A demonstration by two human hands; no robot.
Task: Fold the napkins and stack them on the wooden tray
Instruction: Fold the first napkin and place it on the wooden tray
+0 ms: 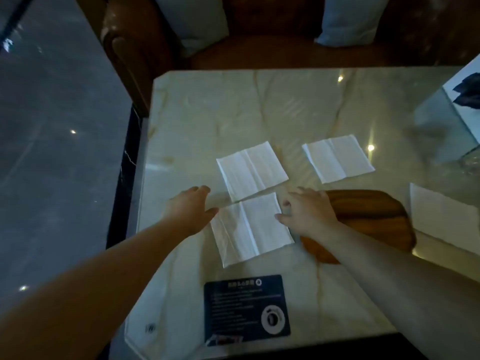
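Note:
Several white napkins lie unfolded and flat on the marble table. The nearest napkin lies between my hands. My left hand hovers open at its left edge, thumb near the corner. My right hand is open at its right edge, fingertips close to the paper. A second napkin lies just behind the first, overlapping its far edge. A third napkin lies farther right, and a fourth napkin at the right edge of view. The wooden tray sits under my right wrist, with nothing visible on it.
A dark blue printed card lies near the table's front edge. A glass object and a pale box stand at the far right. A brown leather sofa with pale cushions lies beyond the table. Dark floor is left of the table.

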